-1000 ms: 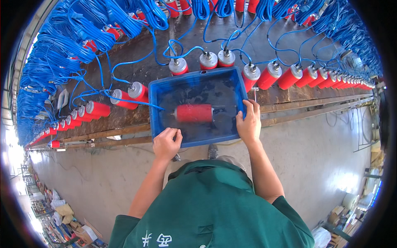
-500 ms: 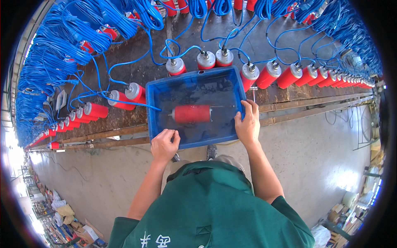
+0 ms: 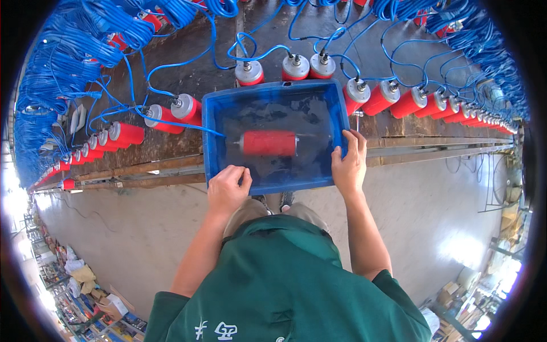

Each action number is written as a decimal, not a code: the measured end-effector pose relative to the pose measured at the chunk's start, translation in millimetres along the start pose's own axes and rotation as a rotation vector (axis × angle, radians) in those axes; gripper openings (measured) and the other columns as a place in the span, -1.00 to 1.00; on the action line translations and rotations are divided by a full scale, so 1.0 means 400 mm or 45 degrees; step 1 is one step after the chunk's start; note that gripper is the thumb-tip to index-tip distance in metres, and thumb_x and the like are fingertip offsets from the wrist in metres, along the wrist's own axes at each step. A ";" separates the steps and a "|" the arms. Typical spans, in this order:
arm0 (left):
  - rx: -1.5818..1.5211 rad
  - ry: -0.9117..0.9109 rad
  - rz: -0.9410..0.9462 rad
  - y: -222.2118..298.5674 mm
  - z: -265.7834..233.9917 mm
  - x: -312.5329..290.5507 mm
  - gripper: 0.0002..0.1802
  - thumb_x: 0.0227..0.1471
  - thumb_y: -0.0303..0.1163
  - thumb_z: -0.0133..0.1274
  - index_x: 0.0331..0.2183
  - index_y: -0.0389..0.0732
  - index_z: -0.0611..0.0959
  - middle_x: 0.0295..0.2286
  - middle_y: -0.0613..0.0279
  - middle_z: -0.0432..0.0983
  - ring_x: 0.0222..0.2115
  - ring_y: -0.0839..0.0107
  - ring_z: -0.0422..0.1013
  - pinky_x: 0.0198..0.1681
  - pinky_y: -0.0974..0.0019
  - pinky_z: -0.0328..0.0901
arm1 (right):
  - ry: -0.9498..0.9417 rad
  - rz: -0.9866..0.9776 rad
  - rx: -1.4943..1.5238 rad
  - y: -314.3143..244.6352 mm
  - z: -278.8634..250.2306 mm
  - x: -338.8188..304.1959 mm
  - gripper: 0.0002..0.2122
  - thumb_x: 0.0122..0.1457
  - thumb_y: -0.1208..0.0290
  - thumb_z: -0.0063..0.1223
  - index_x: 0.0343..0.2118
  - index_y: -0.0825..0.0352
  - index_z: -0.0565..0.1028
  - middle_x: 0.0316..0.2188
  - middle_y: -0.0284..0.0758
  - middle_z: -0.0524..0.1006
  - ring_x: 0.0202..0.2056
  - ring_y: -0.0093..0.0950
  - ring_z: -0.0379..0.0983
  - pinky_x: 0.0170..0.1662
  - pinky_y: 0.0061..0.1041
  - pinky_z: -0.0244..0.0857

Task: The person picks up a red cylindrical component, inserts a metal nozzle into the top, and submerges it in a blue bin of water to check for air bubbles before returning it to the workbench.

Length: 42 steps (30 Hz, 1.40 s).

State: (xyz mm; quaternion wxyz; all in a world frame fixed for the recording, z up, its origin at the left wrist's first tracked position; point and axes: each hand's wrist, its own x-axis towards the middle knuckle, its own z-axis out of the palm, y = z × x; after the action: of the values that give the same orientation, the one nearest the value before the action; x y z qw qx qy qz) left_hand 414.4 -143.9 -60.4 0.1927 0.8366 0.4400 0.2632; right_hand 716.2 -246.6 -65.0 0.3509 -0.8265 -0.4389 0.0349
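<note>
A blue plastic tub (image 3: 273,188) of what looks like water sits at the table's near edge. Lying sideways in it is a red cylinder (image 3: 269,143) with metal ends; a blue cable (image 3: 196,126) runs over the tub's left wall towards it. My left hand (image 3: 229,187) is closed at the near left corner, fingers curled against the rim; whatever is under them is hidden. On the right wall, my right hand (image 3: 350,165) grips the rim, its fingers over the edge and the thumb towards the inside.
Rows of red cylinders with silver caps (image 3: 358,91) line the dark table (image 3: 273,39) on both sides of the tub and behind it. Coiled blue cables (image 3: 62,74) heap up at the far left and right. Beneath the table edge is a concrete floor (image 3: 410,211).
The whole view has shifted a little, so the tub and table sit higher in the picture. Both hands keep their places at the tub, and the red cylinder still lies inside.
</note>
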 end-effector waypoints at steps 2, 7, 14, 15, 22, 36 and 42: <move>-0.014 -0.013 -0.019 0.001 -0.005 -0.004 -0.86 0.15 -0.40 0.26 -0.40 -0.27 0.74 -0.44 0.06 0.66 -0.46 0.03 0.59 -0.39 0.10 0.44 | 0.023 0.001 -0.019 -0.001 0.004 -0.001 -0.56 0.22 0.50 0.15 0.19 0.29 0.47 0.21 -0.14 0.42 0.22 -0.05 0.38 0.22 -0.12 0.39; -0.072 0.000 0.031 -0.002 -0.005 -0.006 -0.84 0.14 -0.36 0.28 -0.40 -0.25 0.75 -0.45 0.09 0.65 -0.44 0.05 0.59 -0.36 0.07 0.46 | 0.050 -0.028 -0.095 0.013 0.015 -0.004 -0.56 0.21 0.55 0.14 0.18 0.33 0.46 0.20 -0.14 0.44 0.24 -0.06 0.38 0.23 -0.13 0.38; -0.103 -0.128 0.024 -0.018 -0.019 -0.003 -0.83 0.15 -0.31 0.25 -0.38 -0.21 0.76 -0.43 0.14 0.65 -0.39 0.08 0.61 -0.32 0.06 0.49 | 0.058 -0.013 -0.151 0.004 0.020 0.002 -0.57 0.20 0.58 0.11 0.17 0.36 0.47 0.19 -0.10 0.45 0.20 -0.02 0.42 0.25 -0.14 0.37; -0.112 -0.156 0.023 -0.020 -0.021 -0.004 -0.82 0.16 -0.30 0.24 -0.38 -0.20 0.76 -0.42 0.15 0.66 -0.38 0.09 0.61 -0.32 0.06 0.49 | 0.065 -0.019 -0.160 0.002 0.020 0.002 -0.57 0.20 0.58 0.10 0.17 0.36 0.47 0.19 -0.10 0.45 0.20 -0.02 0.43 0.25 -0.15 0.36; -0.196 -0.218 0.052 -0.036 -0.027 -0.006 -0.82 0.17 -0.27 0.23 -0.33 -0.17 0.76 -0.38 0.19 0.67 -0.35 0.13 0.62 -0.29 0.08 0.51 | 0.076 -0.057 -0.248 0.000 0.028 0.005 -0.57 0.20 0.57 0.08 0.16 0.35 0.47 0.19 -0.12 0.46 0.21 -0.04 0.43 0.26 -0.16 0.36; -0.277 -0.379 0.359 -0.057 0.051 0.132 -0.58 0.10 -0.40 0.26 -0.01 -0.36 0.67 -0.03 -0.08 0.61 0.04 -0.04 0.51 0.12 0.03 0.44 | 0.064 0.048 -0.208 -0.007 0.024 0.007 -0.55 0.18 0.53 0.09 0.17 0.29 0.45 0.20 -0.13 0.45 0.22 -0.03 0.42 0.21 -0.11 0.41; 0.331 -0.779 0.548 -0.031 0.140 0.253 -0.16 -0.22 -0.42 0.50 0.13 -0.34 0.52 0.00 -0.04 0.54 0.06 -0.03 0.49 0.13 0.02 0.45 | 0.032 0.070 -0.122 -0.008 0.011 0.005 -0.54 0.17 0.53 0.11 0.18 0.31 0.44 0.20 -0.13 0.44 0.19 -0.05 0.42 0.19 -0.11 0.43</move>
State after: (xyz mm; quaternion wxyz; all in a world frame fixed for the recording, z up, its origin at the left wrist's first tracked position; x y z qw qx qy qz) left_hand 488.5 -57.6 -84.0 0.1478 0.9670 0.2065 -0.0218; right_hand 713.6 -241.6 -65.9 0.3153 -0.8545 -0.4126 0.0132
